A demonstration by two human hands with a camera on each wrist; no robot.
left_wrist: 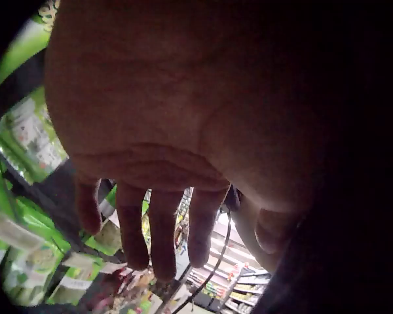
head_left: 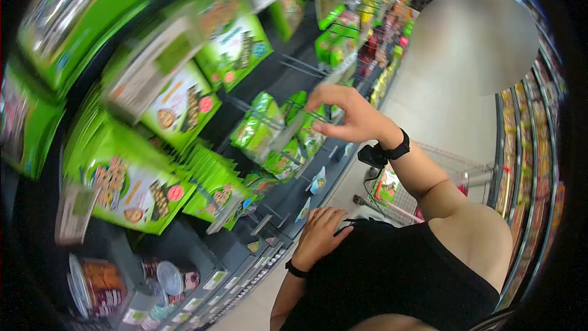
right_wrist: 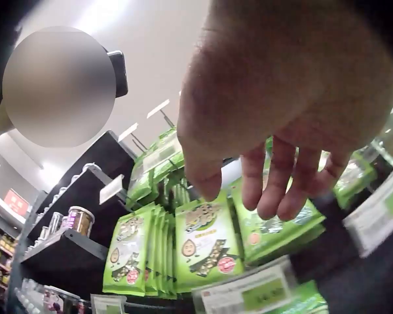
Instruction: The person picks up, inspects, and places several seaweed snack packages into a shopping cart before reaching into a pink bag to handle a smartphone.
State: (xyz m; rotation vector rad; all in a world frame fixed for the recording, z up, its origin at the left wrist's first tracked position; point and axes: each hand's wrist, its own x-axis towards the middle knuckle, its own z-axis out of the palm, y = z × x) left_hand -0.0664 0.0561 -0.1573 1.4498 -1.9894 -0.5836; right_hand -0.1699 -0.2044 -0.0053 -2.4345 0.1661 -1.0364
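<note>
Over at the left, clear plastic tubs (head_left: 98,285) sit on a low dark shelf (head_left: 138,257); just above them, big green packets (head_left: 135,193) hang in overlapping rows behind blurred price tags (head_left: 76,208). Next along, smaller green packets (head_left: 260,125) hang on wire hooks, right in front of the reaching arm. The shopper's left hand (head_left: 320,233) is low against a black top (head_left: 392,270), fingers nearly straight and slightly apart. The right hand (head_left: 352,113) is up beside those smaller packets, fingers loosely bent, thumb apart from them; whether it touches anything I can't tell. Beyond that arm stands a wire cart (head_left: 399,210), then another stocked shelf (head_left: 520,141) at far right.
</note>
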